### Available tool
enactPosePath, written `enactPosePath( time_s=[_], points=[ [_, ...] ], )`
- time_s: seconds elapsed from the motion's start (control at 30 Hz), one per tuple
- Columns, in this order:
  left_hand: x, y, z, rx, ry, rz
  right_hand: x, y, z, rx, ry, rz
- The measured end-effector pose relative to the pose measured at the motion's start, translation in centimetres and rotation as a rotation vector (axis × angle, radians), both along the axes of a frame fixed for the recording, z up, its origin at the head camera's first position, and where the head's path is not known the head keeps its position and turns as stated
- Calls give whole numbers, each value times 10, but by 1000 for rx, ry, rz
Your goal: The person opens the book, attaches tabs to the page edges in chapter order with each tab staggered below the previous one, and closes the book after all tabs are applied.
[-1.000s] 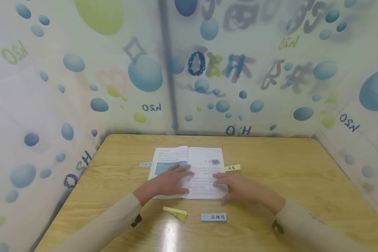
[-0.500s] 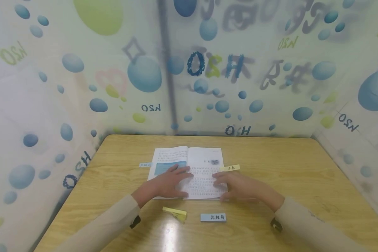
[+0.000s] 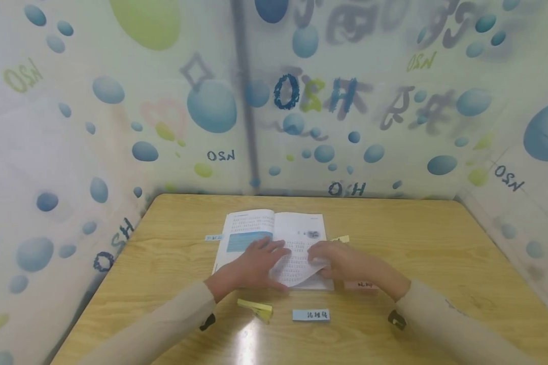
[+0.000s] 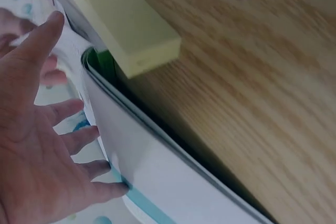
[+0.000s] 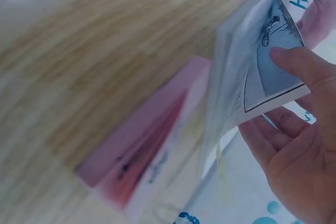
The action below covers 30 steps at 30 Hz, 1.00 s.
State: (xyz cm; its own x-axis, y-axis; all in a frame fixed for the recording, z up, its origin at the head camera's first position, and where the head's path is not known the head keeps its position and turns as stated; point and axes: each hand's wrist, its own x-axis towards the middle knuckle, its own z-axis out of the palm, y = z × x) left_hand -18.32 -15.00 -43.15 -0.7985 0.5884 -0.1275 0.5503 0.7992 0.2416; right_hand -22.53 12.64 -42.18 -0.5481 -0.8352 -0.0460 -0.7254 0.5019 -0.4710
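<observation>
An open book (image 3: 297,223) lies on the wooden table. My right hand (image 3: 351,263) pinches the lower outer corner of its right-hand page (image 3: 297,276), which curls up off the pages beneath. In the right wrist view the thumb lies on a printed picture (image 5: 286,66) on the raised page, the other fingers behind it. Spread over the left page and the fold is my left hand (image 3: 255,263), fingers extended. The left wrist view shows that hand (image 4: 52,156) with its fingertips against the book's page (image 4: 142,150).
Sticky tabs project from the book, a blue one (image 3: 213,238) at left and a yellow one (image 3: 342,239) at right. In front lie a yellow sticky pad (image 3: 255,306) and a blue pad (image 3: 310,315). A pink pad (image 3: 362,285) sits partly under the right wrist.
My right hand has curled in and lifted the page corner, which lay flat before. My left hand has shifted slightly right. The pink pad has come into sight.
</observation>
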Motion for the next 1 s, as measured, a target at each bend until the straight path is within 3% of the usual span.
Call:
enactPosePath(
  time_s=[0.17, 0.4, 0.57, 0.77, 0.87, 1.0],
  points=[
    [4, 9, 0, -9, -37, 47, 0, -3, 8, -19, 25, -21],
    [2, 7, 4, 12, -54, 53, 1, 1, 10, -20, 3, -53],
    [0, 4, 7, 41, -3, 20, -1, 18, 21, -97, 22, -68],
    [0, 1, 9, 76, 40, 9, -13, 48, 43, -317, 218, -137],
    [-2, -3, 12, 83, 69, 26, -16, 56, 46, -309, 230, -182],
    [-8, -10, 15, 121, 118, 41, -14, 58, 38, -266, 196, -179]
  ],
)
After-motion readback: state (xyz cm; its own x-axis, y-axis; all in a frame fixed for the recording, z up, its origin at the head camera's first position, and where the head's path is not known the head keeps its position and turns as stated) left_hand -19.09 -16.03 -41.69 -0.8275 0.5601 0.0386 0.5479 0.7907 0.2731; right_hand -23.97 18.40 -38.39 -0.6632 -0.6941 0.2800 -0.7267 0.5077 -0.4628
